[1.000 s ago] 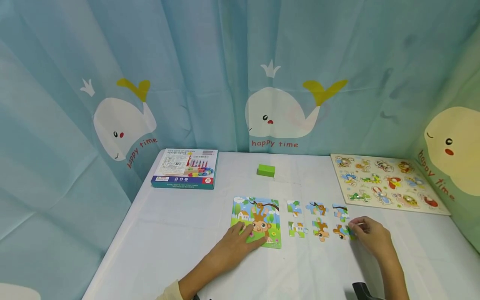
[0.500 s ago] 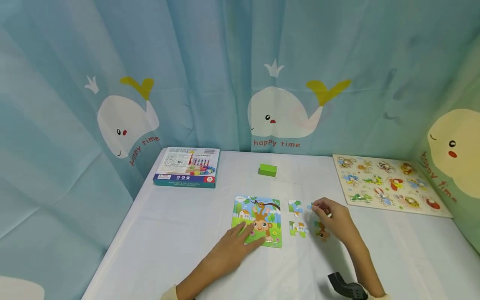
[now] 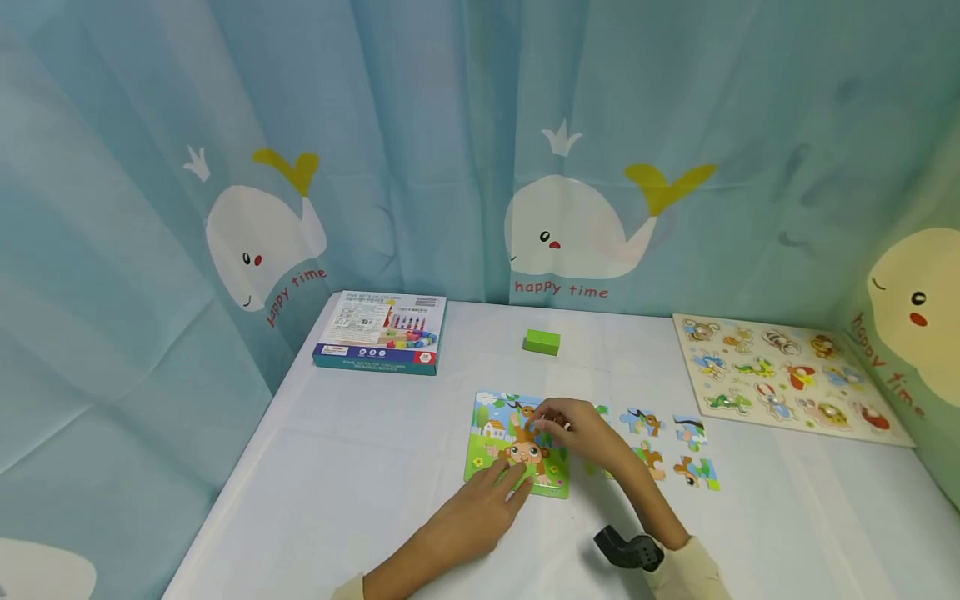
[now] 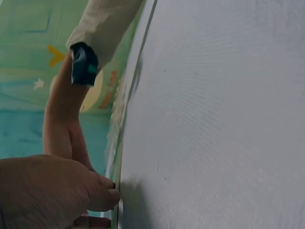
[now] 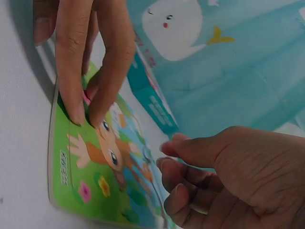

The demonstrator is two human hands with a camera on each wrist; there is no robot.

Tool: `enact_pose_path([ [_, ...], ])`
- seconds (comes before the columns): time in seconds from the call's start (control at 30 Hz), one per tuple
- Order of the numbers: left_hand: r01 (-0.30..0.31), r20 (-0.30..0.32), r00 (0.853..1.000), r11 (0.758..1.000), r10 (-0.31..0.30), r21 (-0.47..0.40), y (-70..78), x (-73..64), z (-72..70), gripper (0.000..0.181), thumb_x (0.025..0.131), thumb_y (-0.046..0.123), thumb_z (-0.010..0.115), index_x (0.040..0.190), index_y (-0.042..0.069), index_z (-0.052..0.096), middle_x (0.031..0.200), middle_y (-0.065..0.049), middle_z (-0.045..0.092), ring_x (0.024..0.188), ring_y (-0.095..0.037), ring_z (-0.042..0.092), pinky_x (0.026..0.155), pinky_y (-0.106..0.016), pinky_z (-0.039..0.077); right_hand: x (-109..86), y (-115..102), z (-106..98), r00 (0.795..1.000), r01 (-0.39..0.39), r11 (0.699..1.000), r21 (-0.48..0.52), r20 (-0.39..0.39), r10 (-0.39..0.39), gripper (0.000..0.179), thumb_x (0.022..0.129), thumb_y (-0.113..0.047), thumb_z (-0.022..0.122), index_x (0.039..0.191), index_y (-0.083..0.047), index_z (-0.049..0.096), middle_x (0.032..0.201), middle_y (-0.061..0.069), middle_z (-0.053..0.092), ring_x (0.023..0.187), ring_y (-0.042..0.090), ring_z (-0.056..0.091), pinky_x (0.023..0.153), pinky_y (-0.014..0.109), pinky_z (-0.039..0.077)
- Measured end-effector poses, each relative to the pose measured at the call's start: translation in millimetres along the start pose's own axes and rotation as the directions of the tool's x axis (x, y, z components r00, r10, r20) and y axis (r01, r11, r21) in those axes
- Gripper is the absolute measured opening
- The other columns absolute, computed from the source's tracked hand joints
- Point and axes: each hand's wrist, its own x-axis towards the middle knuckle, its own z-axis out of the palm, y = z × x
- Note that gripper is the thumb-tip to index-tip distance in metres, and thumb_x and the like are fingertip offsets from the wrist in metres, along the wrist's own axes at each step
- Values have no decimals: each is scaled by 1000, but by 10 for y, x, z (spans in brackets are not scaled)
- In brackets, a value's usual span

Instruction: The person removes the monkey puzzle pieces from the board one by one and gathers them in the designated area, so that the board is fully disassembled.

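Note:
A square monkey puzzle board (image 3: 480, 458) lies flat on the white table. My left hand (image 3: 476, 512) rests on its near edge, fingers extended; in the right wrist view the left fingertips (image 5: 76, 107) touch the picture. Above the board's upper right part is my right hand (image 3: 581, 429), thumb and fingers loosely bent. Nothing shows between the right thumb (image 5: 190, 148) and fingers in the right wrist view; whether they touch the board I cannot tell. Several loose jigsaw pieces (image 3: 696, 472) lie in two rows to the right, the nearest partly hidden by the right hand.
A green block (image 3: 542, 342) sits behind the board. At the back left lies a boxed toy set (image 3: 378, 333). A wooden insect puzzle board (image 3: 787, 375) lies at the back right. Blue whale-print curtains (image 3: 435, 167) hang behind the table.
My right hand has travelled left from the far-right pieces, across the other pieces, to above the monkey puzzle board. The pieces remain in two rows. My left hand stays on the board.

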Motion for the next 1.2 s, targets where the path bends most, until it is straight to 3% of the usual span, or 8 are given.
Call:
enact_pose_path([
  [0.3, -13, -2, 1000, 997, 13, 75, 85, 35, -68, 37, 100, 25, 56, 133, 10, 60, 141, -9, 53, 127, -19, 53, 98, -26, 51, 293, -13, 134, 978, 106, 992, 74, 175, -117, 19, 99, -10, 56, 106, 0, 70, 97, 13, 71, 82, 21, 67, 75, 24, 54],
  [0.57, -3, 30, 1000, 995, 0, 99, 147, 40, -81, 40, 100, 27, 55, 135, 9, 58, 144, -8, 51, 131, -20, 53, 94, -19, 51, 447, -90, 191, 942, 108, 991, 77, 311, -127, 20, 100, -10, 54, 107, -2, 71, 103, 13, 71, 75, 10, 61, 73, 22, 52],
  [0.8, 32, -3, 999, 994, -32, 102, 161, 28, -111, 38, 99, 27, 58, 134, 12, 60, 144, -5, 51, 129, -16, 54, 90, -18, 52, 510, -79, 190, 928, 97, 992, 78, 352, -118, 20, 100, -11, 55, 103, -2, 72, 101, 12, 70, 76, 8, 60, 72, 22, 51],
  [1.07, 56, 42, 997, 997, -58, 61, 190, 34, -127, 42, 97, 29, 61, 135, 11, 59, 147, -6, 49, 131, -17, 53, 91, -20, 53, 529, -120, 214, 930, 2, 995, 97, 366, -38, 20, 99, -15, 56, 97, -2, 72, 86, 10, 69, 61, 10, 54, 61, 21, 48],
  [1.2, 69, 28, 997, 994, -71, 79, 201, 38, -134, 44, 95, 31, 63, 134, 12, 60, 147, -5, 50, 130, -16, 54, 91, -19, 53, 548, -133, 233, 932, -27, 995, 95, 362, -10, 21, 99, -15, 56, 95, -2, 71, 81, 9, 68, 59, 9, 51, 59, 21, 47],
])
